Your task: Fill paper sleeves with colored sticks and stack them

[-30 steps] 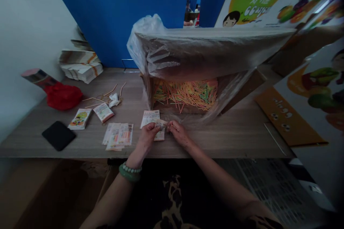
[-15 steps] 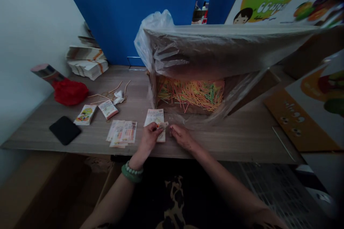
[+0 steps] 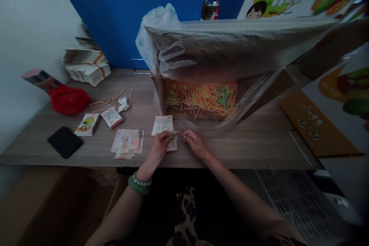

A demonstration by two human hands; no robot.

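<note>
My left hand [image 3: 158, 147] pinches a small printed packet [image 3: 173, 145] by its top, near the table's front edge. Just right of it, my right hand [image 3: 196, 144] has its fingers curled together; whatever they hold, if anything, is hidden. Behind my left hand lie further printed packets [image 3: 162, 123]. To the left, several flat clear-and-orange packets [image 3: 128, 143] overlap on the table. Beyond my hands, a box lined with clear plastic [image 3: 219, 52] lies open towards me, with many thin orange, yellow and green sticks [image 3: 198, 98] inside.
On the left are a black flat object [image 3: 65, 142], a bundle of cards [image 3: 87, 124], another packet bundle [image 3: 112, 117], a red plastic bag [image 3: 70, 100] and stacked packs [image 3: 88, 73]. Loose sticks lie near crumpled tissue [image 3: 123, 103]. A printed carton [image 3: 323, 127] stands at right.
My right hand has drawn slightly away from my left hand and the packet. My left hand keeps its pinch. The whole view has shifted a little.
</note>
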